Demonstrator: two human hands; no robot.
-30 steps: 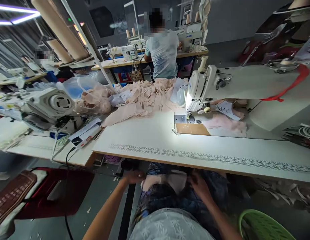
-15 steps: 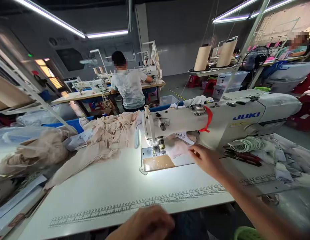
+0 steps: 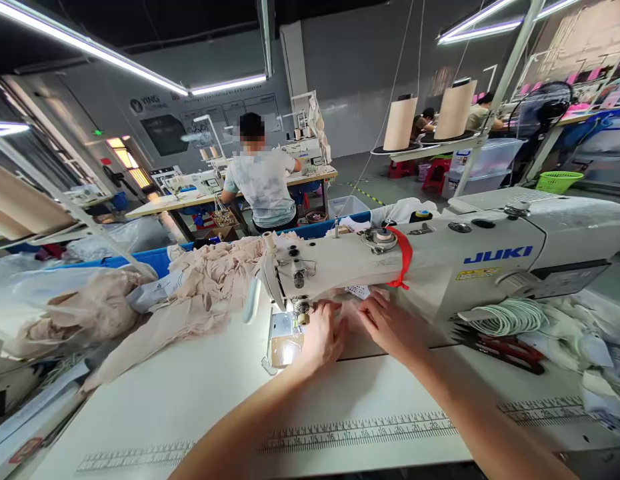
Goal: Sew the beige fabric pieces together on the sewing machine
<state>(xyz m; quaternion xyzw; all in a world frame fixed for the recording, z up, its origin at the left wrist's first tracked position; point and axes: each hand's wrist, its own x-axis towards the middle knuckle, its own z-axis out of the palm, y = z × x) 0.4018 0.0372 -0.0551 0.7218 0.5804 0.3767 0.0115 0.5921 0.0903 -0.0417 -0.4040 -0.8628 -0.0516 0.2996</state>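
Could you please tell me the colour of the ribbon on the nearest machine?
The ribbon is red, clearest in the head view.

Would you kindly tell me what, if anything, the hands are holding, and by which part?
The left hand and right hand are at the pale pink cloth; whether either grips it, and where, cannot be told.

Pale pink fabric [image 3: 351, 321], white machine [image 3: 435, 263], red ribbon [image 3: 405, 255]
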